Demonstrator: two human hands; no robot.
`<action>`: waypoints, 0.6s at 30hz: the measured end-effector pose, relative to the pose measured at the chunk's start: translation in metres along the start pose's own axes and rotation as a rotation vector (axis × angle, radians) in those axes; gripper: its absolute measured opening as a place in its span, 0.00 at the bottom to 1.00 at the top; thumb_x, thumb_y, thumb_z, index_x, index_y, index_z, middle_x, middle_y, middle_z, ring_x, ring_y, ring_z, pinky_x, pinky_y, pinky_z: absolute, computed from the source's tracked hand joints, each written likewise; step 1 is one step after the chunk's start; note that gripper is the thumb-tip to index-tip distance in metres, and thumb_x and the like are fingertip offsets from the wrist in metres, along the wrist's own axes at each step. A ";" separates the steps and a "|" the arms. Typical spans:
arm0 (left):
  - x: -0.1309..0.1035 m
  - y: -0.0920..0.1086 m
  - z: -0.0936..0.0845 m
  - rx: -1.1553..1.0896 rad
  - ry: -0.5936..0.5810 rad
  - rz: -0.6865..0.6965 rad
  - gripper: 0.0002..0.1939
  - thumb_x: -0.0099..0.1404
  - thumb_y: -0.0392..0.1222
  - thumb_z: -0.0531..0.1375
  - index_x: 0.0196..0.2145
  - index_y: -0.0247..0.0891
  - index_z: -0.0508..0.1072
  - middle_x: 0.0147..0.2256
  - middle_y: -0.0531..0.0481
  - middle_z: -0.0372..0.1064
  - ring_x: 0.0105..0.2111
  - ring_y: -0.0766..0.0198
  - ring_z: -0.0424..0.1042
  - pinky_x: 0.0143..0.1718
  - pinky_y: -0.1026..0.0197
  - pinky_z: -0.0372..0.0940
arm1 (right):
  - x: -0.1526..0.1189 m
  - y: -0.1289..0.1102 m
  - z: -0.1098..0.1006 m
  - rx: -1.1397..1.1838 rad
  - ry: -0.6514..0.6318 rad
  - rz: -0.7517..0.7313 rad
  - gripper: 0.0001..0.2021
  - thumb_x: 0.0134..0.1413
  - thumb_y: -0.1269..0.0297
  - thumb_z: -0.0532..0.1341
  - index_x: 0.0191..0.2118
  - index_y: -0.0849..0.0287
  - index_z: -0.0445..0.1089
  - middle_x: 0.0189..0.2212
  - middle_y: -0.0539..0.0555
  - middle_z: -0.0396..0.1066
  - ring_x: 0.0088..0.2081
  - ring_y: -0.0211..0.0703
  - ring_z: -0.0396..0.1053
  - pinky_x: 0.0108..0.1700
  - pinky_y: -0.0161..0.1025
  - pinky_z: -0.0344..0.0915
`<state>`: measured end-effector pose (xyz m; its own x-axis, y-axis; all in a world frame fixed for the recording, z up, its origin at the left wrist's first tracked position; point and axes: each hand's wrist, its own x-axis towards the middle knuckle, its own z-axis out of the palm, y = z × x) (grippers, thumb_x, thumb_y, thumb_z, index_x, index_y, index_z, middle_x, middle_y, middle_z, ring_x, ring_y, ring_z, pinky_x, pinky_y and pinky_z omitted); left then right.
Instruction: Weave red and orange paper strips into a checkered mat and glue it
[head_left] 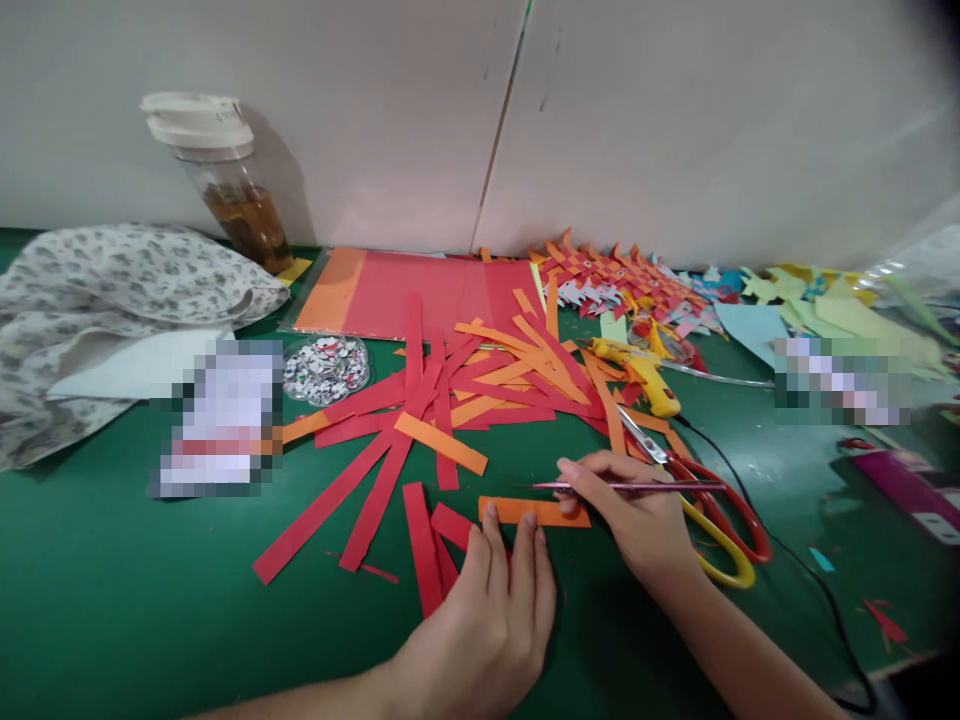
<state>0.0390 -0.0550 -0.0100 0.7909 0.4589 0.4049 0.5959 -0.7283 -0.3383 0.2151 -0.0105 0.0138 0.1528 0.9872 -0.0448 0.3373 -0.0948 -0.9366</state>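
My left hand (495, 600) lies with its fingers stretched out, the fingertips pressing an orange paper strip (551, 513) flat on the green table. Just above that strip, my right hand (630, 510) pinches a thin purple pen-like tool (637, 487); its slender dark tip points left. Whether it is a pen or a fine brush I cannot tell. Red paper strips (421, 545) lie partly under my left hand. Beyond the hands spreads a loose pile of red and orange strips (517, 375). Scissors with red and yellow handles (712, 510) lie beside my right wrist, partly hidden.
A yellow glue gun (645, 380) with a black cord lies behind the scissors. Woven paper pieces (607, 270) and coloured scraps sit at the back right. A tub of googly eyes (328, 367), a lidded jug (240, 200), bagged paper sheets (427, 290) and patterned cloth (112, 270) stand leftward.
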 end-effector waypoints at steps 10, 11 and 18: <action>-0.001 0.001 -0.001 0.015 0.008 0.012 0.22 0.66 0.38 0.45 0.51 0.28 0.69 0.50 0.37 0.69 0.44 0.44 0.72 0.42 0.48 0.58 | 0.005 0.008 -0.005 0.000 0.028 -0.151 0.18 0.60 0.52 0.52 0.45 0.57 0.69 0.41 0.58 0.75 0.32 0.43 0.75 0.33 0.39 0.73; -0.001 0.001 -0.001 0.012 0.010 0.011 0.22 0.66 0.38 0.45 0.51 0.28 0.69 0.50 0.37 0.69 0.44 0.44 0.72 0.42 0.48 0.58 | 0.005 0.008 -0.005 -0.057 0.004 -0.161 0.16 0.59 0.52 0.53 0.44 0.56 0.70 0.42 0.58 0.74 0.33 0.43 0.75 0.34 0.39 0.73; -0.001 0.001 -0.002 -0.008 0.014 0.024 0.22 0.66 0.39 0.45 0.51 0.27 0.69 0.50 0.37 0.69 0.45 0.44 0.71 0.44 0.47 0.57 | 0.008 0.011 -0.002 -0.415 -0.139 -0.421 0.08 0.44 0.63 0.66 0.31 0.56 0.68 0.45 0.58 0.70 0.40 0.47 0.72 0.37 0.40 0.71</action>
<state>0.0381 -0.0572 -0.0092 0.8028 0.4339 0.4090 0.5755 -0.7434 -0.3409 0.2217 -0.0034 0.0041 -0.1859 0.9556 0.2287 0.6803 0.2932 -0.6717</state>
